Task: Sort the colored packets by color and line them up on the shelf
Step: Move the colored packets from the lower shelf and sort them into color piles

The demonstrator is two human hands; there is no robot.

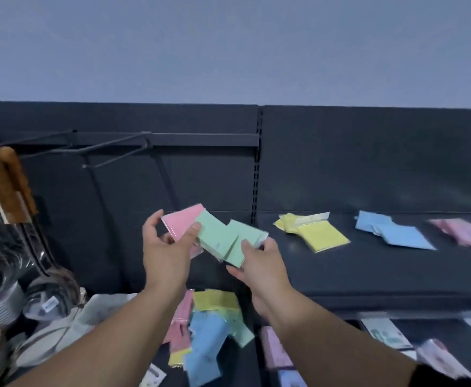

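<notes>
My left hand [164, 247] holds a pink packet [180, 223], its thumb also pressing on a green packet [214, 236]. My right hand [259, 268] pinches the green packets [242, 241] from the right side. Both hands hover in front of the dark shelf [340, 269]. On the shelf lie sorted piles: yellow packets [318, 233], blue packets [396, 233] and pink packets [463, 231] further right. A mixed heap of pink, yellow, blue and green packets [206, 328] lies below my hands.
Metal hooks [111, 152] jut from the back panel at upper left. Brown-topped hanging goods [2, 185] and wrapped items [50, 300] crowd the left. A lower shelf at right holds other packaged goods [387, 333].
</notes>
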